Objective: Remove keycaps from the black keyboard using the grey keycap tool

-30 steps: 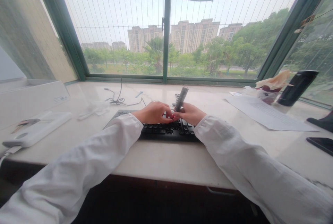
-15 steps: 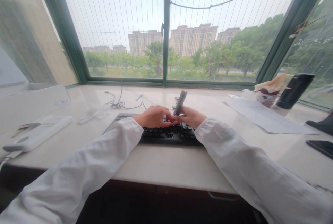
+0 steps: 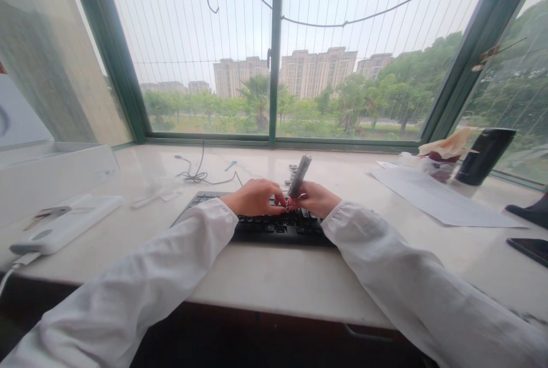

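A black keyboard (image 3: 295, 237) lies on the white sill, with some keycaps off and bare sockets showing near its middle. My right hand (image 3: 319, 199) is closed round a grey, thick-handled tool (image 3: 300, 175), whose handle leans up and to the right. Its working end points down at the keys and is hidden by my fingers. Just left of it, my left hand (image 3: 257, 197) pinches thumb and fingertips together above the keys, close to the tool's lower end. Whatever sits in that pinch is too small to make out. Several loose keycaps (image 3: 293, 173) lie behind the tool.
A thin black cable (image 3: 197, 176) coils behind the keyboard. On the left are a white power bank (image 3: 81, 225) with keys on it and a white box (image 3: 64, 177). Paper (image 3: 436, 197), a black cylinder (image 3: 486, 156) and a phone (image 3: 531, 250) are on the right.
The whole view has shifted slightly, so everything sits a little lower. The tool's handle leans a bit further right. Both hands stay over the same part of the keyboard.
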{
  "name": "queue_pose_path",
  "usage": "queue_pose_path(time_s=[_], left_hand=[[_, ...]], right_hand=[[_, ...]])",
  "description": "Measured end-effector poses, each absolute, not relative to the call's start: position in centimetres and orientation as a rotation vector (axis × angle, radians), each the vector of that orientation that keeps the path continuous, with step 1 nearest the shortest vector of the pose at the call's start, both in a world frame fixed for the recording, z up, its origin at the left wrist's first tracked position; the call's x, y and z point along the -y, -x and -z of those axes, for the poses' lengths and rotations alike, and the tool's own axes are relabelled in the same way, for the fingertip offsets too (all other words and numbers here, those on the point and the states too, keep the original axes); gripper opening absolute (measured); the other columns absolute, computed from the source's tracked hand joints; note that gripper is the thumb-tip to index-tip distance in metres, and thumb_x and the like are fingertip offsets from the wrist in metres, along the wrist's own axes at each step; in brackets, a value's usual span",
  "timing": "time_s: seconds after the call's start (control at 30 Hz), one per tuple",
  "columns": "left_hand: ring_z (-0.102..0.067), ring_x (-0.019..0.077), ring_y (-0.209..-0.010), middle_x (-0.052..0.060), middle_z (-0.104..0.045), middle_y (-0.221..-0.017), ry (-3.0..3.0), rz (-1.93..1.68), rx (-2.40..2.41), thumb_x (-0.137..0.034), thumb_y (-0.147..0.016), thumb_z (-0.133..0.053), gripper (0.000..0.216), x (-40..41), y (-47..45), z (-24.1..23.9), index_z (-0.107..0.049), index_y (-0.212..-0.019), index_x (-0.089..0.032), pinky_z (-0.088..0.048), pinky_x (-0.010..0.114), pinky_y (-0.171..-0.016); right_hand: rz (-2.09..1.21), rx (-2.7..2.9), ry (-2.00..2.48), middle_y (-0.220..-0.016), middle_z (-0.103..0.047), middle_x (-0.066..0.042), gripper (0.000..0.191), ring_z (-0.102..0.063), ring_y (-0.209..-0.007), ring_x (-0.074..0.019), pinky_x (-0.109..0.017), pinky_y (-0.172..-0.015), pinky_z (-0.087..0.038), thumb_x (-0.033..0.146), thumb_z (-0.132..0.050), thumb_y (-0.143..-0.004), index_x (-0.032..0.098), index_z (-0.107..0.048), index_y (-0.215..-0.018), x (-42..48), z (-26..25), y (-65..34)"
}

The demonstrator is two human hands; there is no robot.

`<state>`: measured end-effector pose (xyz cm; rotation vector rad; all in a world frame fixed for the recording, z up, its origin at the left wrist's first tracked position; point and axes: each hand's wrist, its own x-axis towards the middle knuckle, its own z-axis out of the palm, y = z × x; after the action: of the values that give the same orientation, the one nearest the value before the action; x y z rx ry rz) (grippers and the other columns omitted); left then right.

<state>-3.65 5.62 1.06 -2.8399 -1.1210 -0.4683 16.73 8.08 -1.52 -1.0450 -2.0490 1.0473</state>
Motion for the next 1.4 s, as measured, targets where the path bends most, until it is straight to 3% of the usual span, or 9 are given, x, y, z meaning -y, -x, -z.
queue_pose_path(time_s=[0.13,0.37,0.53,0.87,1.13,1.4], left_hand=[[-0.063,0.0128,-0.077,-0.006,-0.070,-0.087,2.835,0.449,1.110,-0.036,-0.078,-0.063,0.015,-5.5,3.6,-1.2,-0.071,-0.089,-0.030,-0.038,0.023,-0.064],[-0.065,0.0155,-0.082,-0.004,-0.070,-0.092,2.802,0.371,1.046,-0.040,-0.084,-0.056,0.019,-5.2,3.6,-1.2,-0.070,-0.092,-0.030,-0.040,0.024,-0.066],[-0.066,0.0149,-0.084,-0.004,-0.070,-0.093,2.822,0.397,1.038,-0.041,-0.085,-0.056,0.020,-5.4,3.6,-1.2,-0.070,-0.092,-0.029,-0.042,0.024,-0.069],[-0.063,0.0122,-0.075,-0.004,-0.071,-0.087,2.876,0.468,1.032,-0.033,-0.080,-0.062,0.016,-5.4,3.8,-1.6,-0.072,-0.090,-0.028,-0.039,0.022,-0.065],[-0.062,0.0135,-0.071,-0.001,-0.072,-0.083,2.849,0.461,1.127,-0.041,-0.078,-0.063,0.021,-5.5,3.8,-1.5,-0.073,-0.082,-0.024,-0.040,0.023,-0.062],[-0.065,0.0151,-0.081,-0.001,-0.070,-0.091,2.832,0.328,1.065,-0.045,-0.085,-0.057,0.024,-5.2,3.7,-1.9,-0.071,-0.089,-0.025,-0.041,0.024,-0.066]], right_hand=[[-1.122,1.971,1.071,-0.072,-0.063,-0.001,0.015,-0.067,-0.068,-0.0173,-0.033,-0.066,-0.058,0.008,-0.064,-0.075,0.017,-0.055,-0.081,-7.9,1.7,-16.2],[-0.894,2.091,1.045,-0.076,-0.070,-0.001,0.017,-0.067,-0.081,-0.0191,-0.028,-0.072,-0.056,0.014,-0.073,-0.069,0.019,-0.064,-0.082,-7.7,1.6,-16.0],[-0.821,2.078,1.104,-0.076,-0.071,0.000,0.021,-0.067,-0.077,-0.0184,-0.027,-0.069,-0.055,0.010,-0.071,-0.068,0.020,-0.065,-0.085,-7.5,1.7,-15.9],[-0.927,2.001,1.175,-0.070,-0.066,-0.001,0.018,-0.065,-0.065,-0.0148,-0.026,-0.062,-0.056,0.000,-0.059,-0.069,0.016,-0.059,-0.077,-6.5,1.0,-15.4],[-1.016,1.812,1.276,-0.073,-0.060,-0.001,0.019,-0.067,-0.064,-0.0167,-0.029,-0.055,-0.058,0.001,-0.060,-0.074,0.017,-0.052,-0.079,-6.9,1.9,-14.9],[-0.964,1.819,1.322,-0.071,-0.061,0.000,0.020,-0.066,-0.059,-0.0149,-0.027,-0.053,-0.058,0.001,-0.060,-0.073,0.017,-0.053,-0.082,-6.2,1.8,-14.6]])
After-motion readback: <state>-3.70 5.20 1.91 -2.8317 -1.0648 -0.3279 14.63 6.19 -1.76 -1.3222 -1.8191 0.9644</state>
